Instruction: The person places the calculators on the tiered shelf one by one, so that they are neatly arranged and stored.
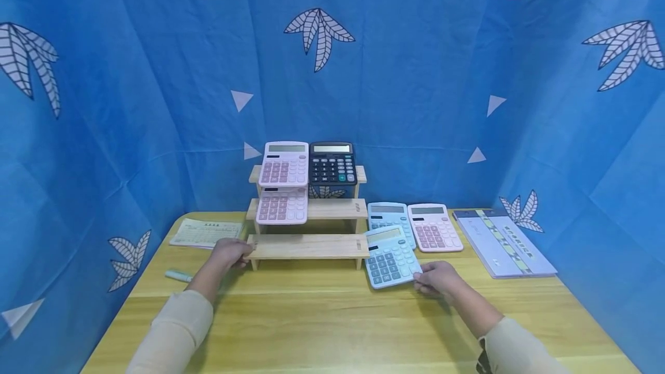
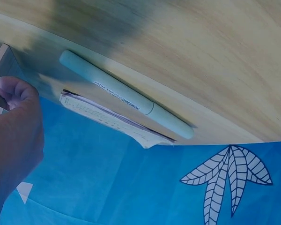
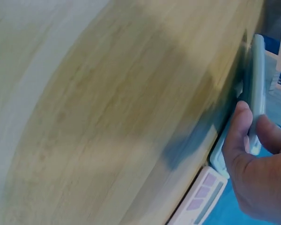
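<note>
My right hand (image 1: 438, 279) pinches a light blue calculator (image 1: 391, 258) by its lower right corner. In the right wrist view this calculator (image 3: 257, 84) appears edge-on, thumb on one face and fingers on the other. It tilts and overlaps a second blue calculator (image 1: 388, 216) behind it. My left hand (image 1: 231, 254) grips the left end of the lowest step of a three-step wooden rack (image 1: 310, 247). A pink-keyed calculator (image 1: 283, 164) and a black calculator (image 1: 332, 164) stand on the top step; another pink-keyed calculator (image 1: 282, 206) stands on the middle step.
A pink-keyed calculator (image 1: 435, 228) lies right of the blue ones, beside a large booklet (image 1: 504, 244). At the left are a receipt pad (image 1: 205, 233) and a mint-coloured pen (image 2: 126, 93). Blue curtain (image 1: 426, 74) surrounds the wooden table (image 1: 322, 328).
</note>
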Available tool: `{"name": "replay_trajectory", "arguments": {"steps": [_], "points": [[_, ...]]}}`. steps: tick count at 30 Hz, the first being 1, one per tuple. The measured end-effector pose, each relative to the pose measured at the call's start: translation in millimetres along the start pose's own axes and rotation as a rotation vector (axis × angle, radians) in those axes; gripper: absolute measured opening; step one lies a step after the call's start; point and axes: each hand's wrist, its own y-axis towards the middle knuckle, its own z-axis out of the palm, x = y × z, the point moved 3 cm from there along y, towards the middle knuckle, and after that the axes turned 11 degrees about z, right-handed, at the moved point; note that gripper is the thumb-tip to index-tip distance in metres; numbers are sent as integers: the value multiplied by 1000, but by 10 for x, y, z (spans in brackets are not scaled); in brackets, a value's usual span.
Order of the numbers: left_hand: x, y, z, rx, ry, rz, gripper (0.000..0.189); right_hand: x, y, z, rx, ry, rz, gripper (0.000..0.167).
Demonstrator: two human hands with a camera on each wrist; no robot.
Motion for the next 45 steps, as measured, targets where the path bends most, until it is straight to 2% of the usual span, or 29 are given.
{"name": "replay_trajectory", "arguments": {"steps": [8, 15, 21, 26, 30, 35, 45], "points": [[13, 10, 1, 1, -7, 2, 38, -25, -47, -56, 141, 223, 96, 46], [26, 38, 2, 2, -14, 1, 35, -14, -94, -159, 156, 394, 120, 26], [6, 15, 13, -11, -3, -13, 34, 65, -180, -282, 248, 535, 105, 18], [-13, 5, 13, -11, 1, -10, 34, 220, -264, -332, 281, 569, 53, 14], [10, 16, -4, -4, -2, -4, 35, 323, -292, -288, 295, 589, 32, 12], [59, 44, -36, -2, 2, -19, 36, 427, -289, -152, 329, 611, 25, 15], [24, 35, 7, 7, -19, -14, 38, 700, -254, 170, 361, 584, 14, 22]]}}
